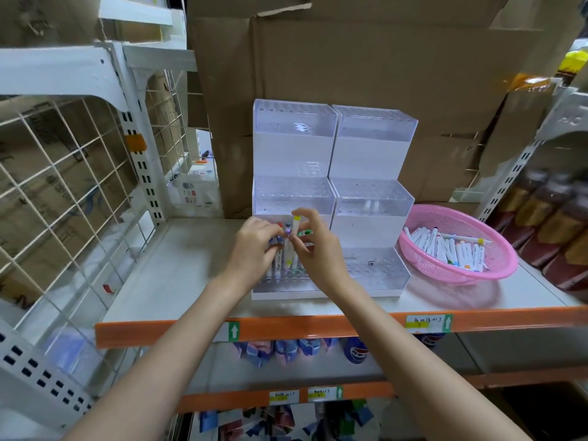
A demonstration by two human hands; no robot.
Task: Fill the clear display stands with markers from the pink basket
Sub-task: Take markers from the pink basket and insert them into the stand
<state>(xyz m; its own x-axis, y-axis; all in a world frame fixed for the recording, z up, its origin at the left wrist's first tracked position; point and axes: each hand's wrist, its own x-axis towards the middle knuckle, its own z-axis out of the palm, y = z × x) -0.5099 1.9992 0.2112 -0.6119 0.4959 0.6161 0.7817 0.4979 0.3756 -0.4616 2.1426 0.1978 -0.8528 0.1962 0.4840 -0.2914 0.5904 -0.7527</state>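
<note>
both hands meet over the lowest tier of the left clear stand point(294, 189) on the shelf point(178, 281). the left hand point(254, 241) grips a bunch of markers point(278, 249); the right hand point(319, 253) pinches a yellow-capped marker point(296, 226) upright. the right clear stand point(374, 205) touches its neighbour, with the pink basket point(498, 275) of loose markers point(445, 246) just beside it.

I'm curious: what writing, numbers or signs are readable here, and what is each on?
No words read clearly.
White up-arrow, green sticker on the orange shelf edge: sign only.
Yellow-white shelf label: handwriting, blurred; another up-arrow beside it.
Two lower shelf labels: blurred.
Markers in the pink basket: print too small.
Bottle below the shelf: round red-white-blue logo, no letters legible.
Cartons at far left: print blurred.
</note>
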